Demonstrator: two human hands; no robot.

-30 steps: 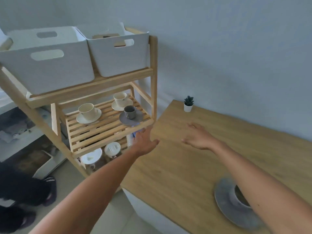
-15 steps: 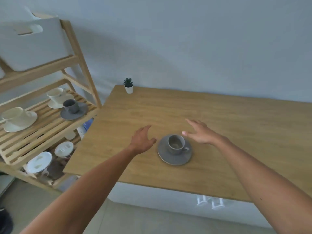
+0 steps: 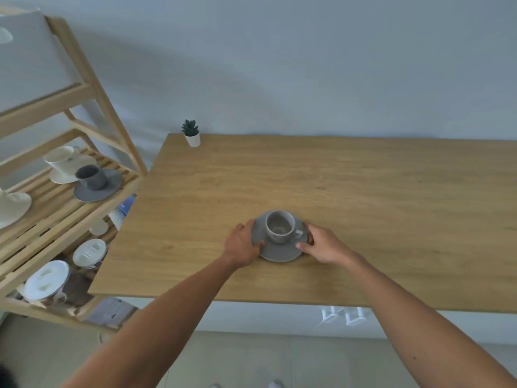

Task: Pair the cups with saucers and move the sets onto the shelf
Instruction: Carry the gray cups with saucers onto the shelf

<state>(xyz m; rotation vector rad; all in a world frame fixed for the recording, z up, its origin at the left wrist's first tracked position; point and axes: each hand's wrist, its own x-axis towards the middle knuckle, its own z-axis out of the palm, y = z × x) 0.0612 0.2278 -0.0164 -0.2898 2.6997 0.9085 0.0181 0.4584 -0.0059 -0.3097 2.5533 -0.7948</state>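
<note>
A grey cup (image 3: 279, 227) stands upright on a grey saucer (image 3: 279, 252) near the middle of the wooden table (image 3: 363, 197). My left hand (image 3: 242, 245) grips the saucer's left rim and my right hand (image 3: 321, 245) grips its right rim. The saucer rests on the table. On the slatted wooden shelf (image 3: 56, 217) at the left stand a dark grey cup (image 3: 91, 177) on its grey saucer (image 3: 112, 186), a cream cup (image 3: 60, 161) on a cream saucer behind it, and part of another cream set (image 3: 14, 205) at the frame edge.
A small potted plant (image 3: 191, 133) sits at the table's far left corner. A white bin (image 3: 25, 57) fills the upper shelf. White lidded containers (image 3: 46, 280) lie on the lowest shelf. The wall runs behind the table.
Both hands moved in from beside the saucer and closed on its rims. The view shifted further right, away from the shelf.
</note>
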